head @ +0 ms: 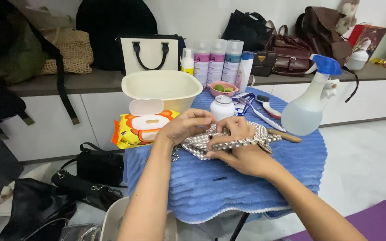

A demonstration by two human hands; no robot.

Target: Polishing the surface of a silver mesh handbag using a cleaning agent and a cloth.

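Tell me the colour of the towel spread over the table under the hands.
Blue, with a ribbed texture: the towel shows clearly in the head view, the only one.

This looks like a handbag cleaning workroom: leather handbags (287,51) crowd a long shelf (90,81), more bags (86,178) lie on the floor, and spray cans (217,60), a spray bottle (307,105) and wipes (141,127) cover a towel-draped table (246,183).

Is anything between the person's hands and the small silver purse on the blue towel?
Nothing visible. The left hand and right hand already rest on the silver purse, the right one also gripping its beaded handle. The white jar stands just behind, not between.
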